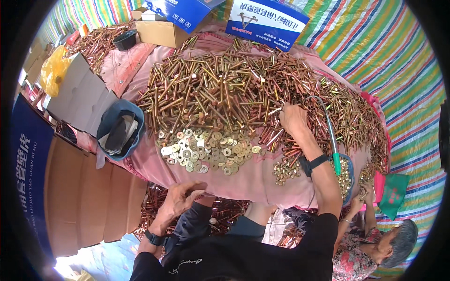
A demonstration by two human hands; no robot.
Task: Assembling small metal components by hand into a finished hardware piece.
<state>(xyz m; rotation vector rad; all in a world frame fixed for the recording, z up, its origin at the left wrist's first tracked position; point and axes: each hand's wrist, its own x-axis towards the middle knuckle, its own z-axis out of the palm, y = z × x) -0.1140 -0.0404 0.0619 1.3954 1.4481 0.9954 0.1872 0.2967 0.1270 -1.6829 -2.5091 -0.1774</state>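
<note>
My right hand (294, 119) reaches into a heap of coppery metal sleeves (281, 75) on the pink cloth (243, 180). Its fingers are closed, with a shiny metal piece at their tips; I cannot tell whether they grip it. At the cloth's near edge, my left hand (183, 197) hovers with bent fingers apart and nothing visible in them. Beyond it lie flat round washers (206, 150). Long brassy bolts (201, 93) are piled behind the washers. Small nuts (286, 172) lie below my right wrist. A hooked rod with a green handle (336, 164) rests right of that arm.
A blue tub (121, 154) holding dark items stands at left, beside cardboard boxes (84, 89). Blue-white boxes (267, 21) stand at the back. A tray of nuts (346, 180) sits at right, near another person's hands (363, 196). Striped sheeting (398, 70) surrounds the area.
</note>
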